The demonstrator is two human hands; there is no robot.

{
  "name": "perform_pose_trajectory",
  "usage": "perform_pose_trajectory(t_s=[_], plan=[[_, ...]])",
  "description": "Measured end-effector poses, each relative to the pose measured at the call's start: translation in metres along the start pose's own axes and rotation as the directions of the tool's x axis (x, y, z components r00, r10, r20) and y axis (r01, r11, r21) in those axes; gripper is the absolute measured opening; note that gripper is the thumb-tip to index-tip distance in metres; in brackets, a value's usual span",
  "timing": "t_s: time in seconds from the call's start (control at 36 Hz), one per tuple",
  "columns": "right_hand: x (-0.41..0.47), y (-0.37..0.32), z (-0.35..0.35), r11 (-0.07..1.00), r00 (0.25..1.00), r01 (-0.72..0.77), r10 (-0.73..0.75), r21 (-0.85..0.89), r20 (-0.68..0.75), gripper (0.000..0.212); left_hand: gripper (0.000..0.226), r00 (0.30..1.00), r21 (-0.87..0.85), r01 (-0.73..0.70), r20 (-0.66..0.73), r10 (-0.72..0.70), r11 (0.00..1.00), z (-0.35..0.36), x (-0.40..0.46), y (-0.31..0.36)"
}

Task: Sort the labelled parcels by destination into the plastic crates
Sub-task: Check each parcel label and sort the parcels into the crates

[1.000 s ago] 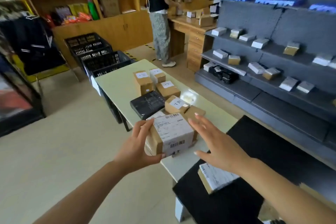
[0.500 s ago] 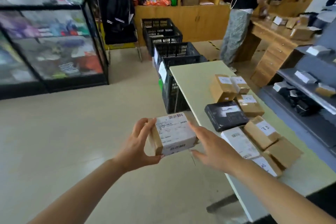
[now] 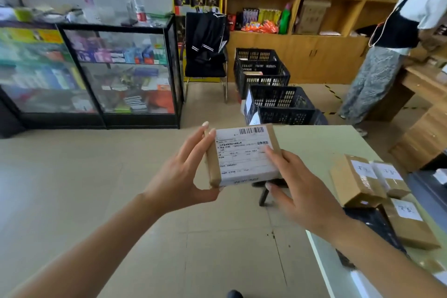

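I hold a small brown cardboard parcel [image 3: 242,156] with a white barcode label in front of me, above the floor. My left hand [image 3: 181,174] grips its left edge, thumb beneath and fingers on top. My right hand [image 3: 300,189] holds its right edge, one finger lying across the label and the thumb below. Behind the parcel stand black plastic crates: a near one [image 3: 280,105] with white tags on its side and a far one [image 3: 260,70] with something inside. Several more labelled brown parcels [image 3: 358,179] lie on the pale table [image 3: 319,143] to the right.
A glass display case [image 3: 116,70] stands at left, with a chair [image 3: 208,55] draped in dark clothing beside it. Wooden shelving [image 3: 302,9] lines the back wall. A person [image 3: 387,48] stands at a wooden desk at far right. Bare tiled floor lies between me and the crates.
My view has swung left, away from the table and toward the crates. The parcel came off the table with both hands and is held higher, with my right hand now gripping its right edge.
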State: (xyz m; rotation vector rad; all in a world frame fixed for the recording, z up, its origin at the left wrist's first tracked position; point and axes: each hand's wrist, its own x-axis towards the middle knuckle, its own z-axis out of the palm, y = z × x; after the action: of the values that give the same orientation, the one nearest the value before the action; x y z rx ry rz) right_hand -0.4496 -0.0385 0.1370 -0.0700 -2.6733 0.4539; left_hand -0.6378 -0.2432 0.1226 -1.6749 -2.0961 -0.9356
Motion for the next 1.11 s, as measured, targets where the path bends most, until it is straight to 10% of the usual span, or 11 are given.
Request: perform_pose_trajectory(t_s=[0.56, 1.11], plan=[[0.253, 0.14, 0.005, 0.97, 0.933, 0.242, -0.226, 0.026, -0.28, 0.056, 0.101, 0.991, 0.102, -0.055, -0.119, 0.067, 0.993, 0.012, 0.2, -0.169], [0.473, 0.281, 0.092, 0.988, 0.942, -0.155, 0.152, 0.012, -0.299, 0.056, 0.093, 0.977, -0.089, -0.207, 0.024, 0.21, 0.974, 0.118, 0.415, -0.432]])
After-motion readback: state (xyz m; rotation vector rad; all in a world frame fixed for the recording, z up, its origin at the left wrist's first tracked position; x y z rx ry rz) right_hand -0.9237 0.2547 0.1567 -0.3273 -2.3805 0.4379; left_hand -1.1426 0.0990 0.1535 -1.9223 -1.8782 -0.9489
